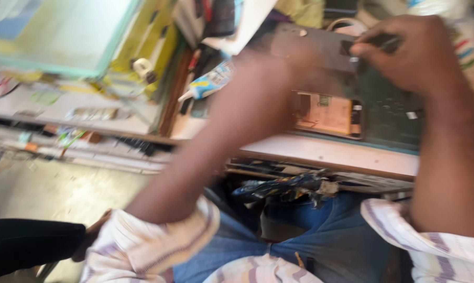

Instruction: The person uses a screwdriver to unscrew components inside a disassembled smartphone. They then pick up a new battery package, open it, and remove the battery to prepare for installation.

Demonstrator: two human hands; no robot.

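Hands meet over an opened phone [326, 112] that lies on the white worktop [331, 149] just ahead of the person's knees. Its back is off, so an orange-tan inner panel shows inside the dark frame. The right hand [404, 52] is closed, thumb and fingertips pinched on a small dark tool [376, 41] held above the phone's upper part. The left hand [279, 68] is smeared by motion blur; it reaches onto a grey back cover [320, 44] beside the right hand, but I cannot tell whether its fingers are gripping or only resting there. Both forearms come out of rolled striped sleeves [158, 236], above blue jeans [320, 230]. Left of the phone, a small white and blue tube [208, 84] lies among loose clutter, and further left stands a pale green-edged glass case [64, 36]. Under the worktop edge, a bundle of dark crumpled material [289, 186] sits on a lower ledge
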